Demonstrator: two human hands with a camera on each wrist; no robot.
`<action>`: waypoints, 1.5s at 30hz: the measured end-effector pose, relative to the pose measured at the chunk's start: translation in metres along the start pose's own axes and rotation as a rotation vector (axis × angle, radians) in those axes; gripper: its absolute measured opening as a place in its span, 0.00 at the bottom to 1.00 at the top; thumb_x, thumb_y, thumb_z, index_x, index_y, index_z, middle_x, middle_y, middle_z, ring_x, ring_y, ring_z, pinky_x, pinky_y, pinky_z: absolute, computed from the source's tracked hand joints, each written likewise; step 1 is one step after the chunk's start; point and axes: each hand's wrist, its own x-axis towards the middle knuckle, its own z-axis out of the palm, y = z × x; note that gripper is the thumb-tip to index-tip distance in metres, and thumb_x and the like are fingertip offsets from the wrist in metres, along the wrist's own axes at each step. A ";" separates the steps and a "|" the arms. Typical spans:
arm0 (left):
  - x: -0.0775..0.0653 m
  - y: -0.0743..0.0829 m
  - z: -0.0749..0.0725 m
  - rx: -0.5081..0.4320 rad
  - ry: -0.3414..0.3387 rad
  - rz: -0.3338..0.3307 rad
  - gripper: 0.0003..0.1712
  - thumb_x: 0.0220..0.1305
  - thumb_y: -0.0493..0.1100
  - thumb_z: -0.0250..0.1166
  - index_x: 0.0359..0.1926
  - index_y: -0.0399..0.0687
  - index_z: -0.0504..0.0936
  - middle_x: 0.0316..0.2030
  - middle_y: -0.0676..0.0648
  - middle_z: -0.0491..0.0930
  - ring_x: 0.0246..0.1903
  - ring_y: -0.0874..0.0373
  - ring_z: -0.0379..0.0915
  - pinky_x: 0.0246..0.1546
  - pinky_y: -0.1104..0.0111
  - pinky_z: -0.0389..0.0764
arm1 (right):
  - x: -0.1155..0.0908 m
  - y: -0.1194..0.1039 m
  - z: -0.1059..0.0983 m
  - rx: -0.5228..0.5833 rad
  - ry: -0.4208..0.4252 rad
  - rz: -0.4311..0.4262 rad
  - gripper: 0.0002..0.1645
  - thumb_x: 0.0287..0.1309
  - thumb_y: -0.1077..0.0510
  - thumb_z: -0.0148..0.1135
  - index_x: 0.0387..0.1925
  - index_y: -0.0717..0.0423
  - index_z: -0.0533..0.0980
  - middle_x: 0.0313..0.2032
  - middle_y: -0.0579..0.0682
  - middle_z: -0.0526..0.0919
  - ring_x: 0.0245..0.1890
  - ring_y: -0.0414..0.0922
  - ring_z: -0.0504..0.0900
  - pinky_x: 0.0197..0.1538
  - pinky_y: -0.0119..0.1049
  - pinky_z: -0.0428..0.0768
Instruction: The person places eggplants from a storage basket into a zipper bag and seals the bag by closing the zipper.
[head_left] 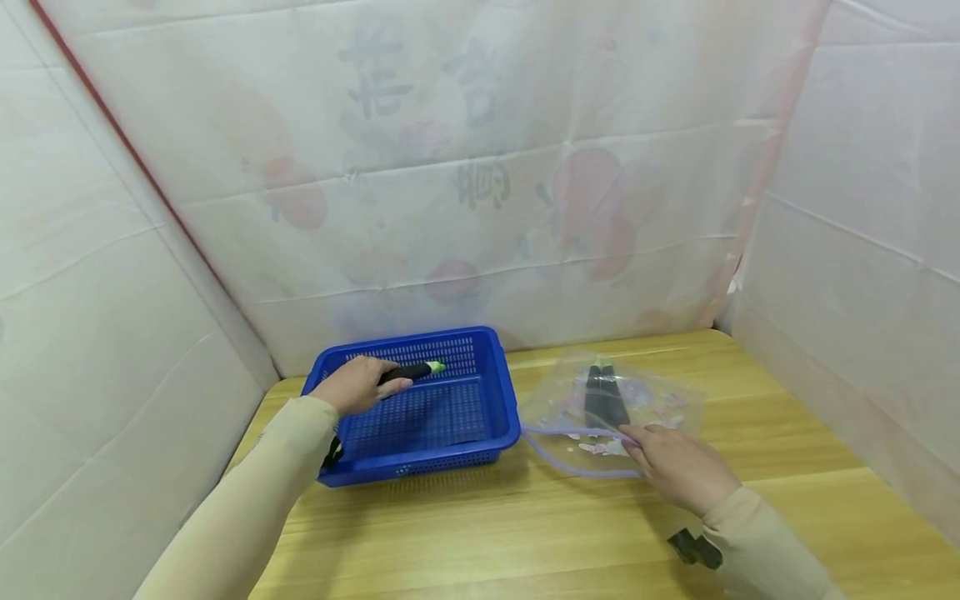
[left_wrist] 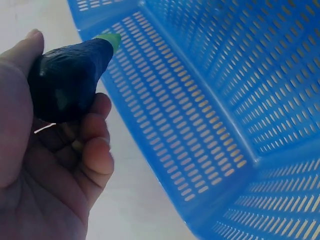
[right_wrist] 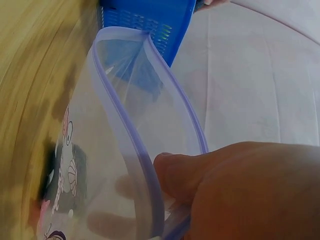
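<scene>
My left hand (head_left: pixel 354 385) grips a dark eggplant with a green stem end (head_left: pixel 408 372), held above the blue plastic basket (head_left: pixel 420 463). In the left wrist view the eggplant (left_wrist: pixel 65 82) lies between thumb and curled fingers, its green tip towards the slotted basket wall. At the right, my right hand (head_left: pixel 678 467) pinches the purple zip edge of a clear printed bag (head_left: pixel 551 400). Two more dark, green-tipped shapes (head_left: pixel 602 396) like the eggplant lie side by side in the bag. The right wrist view shows the bag mouth (right_wrist: pixel 120 100) gaping, with fingers seen through the plastic.
Basket and bag are side by side on a wood-grain table (head_left: pixel 465 533), the bag mouth close to the basket's right side. Pale printed sheeting (head_left: pixel 480 167) hangs behind the table and along both sides. A small black piece (head_left: pixel 695 548) shows by the right wrist.
</scene>
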 end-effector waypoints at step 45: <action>-0.043 0.076 0.015 -0.036 0.442 0.328 0.28 0.61 0.64 0.52 0.48 0.50 0.79 0.35 0.56 0.78 0.23 0.70 0.66 0.21 0.75 0.69 | 0.003 0.001 0.002 0.025 -0.012 0.024 0.25 0.67 0.46 0.44 0.54 0.58 0.73 0.47 0.58 0.79 0.48 0.60 0.75 0.48 0.57 0.70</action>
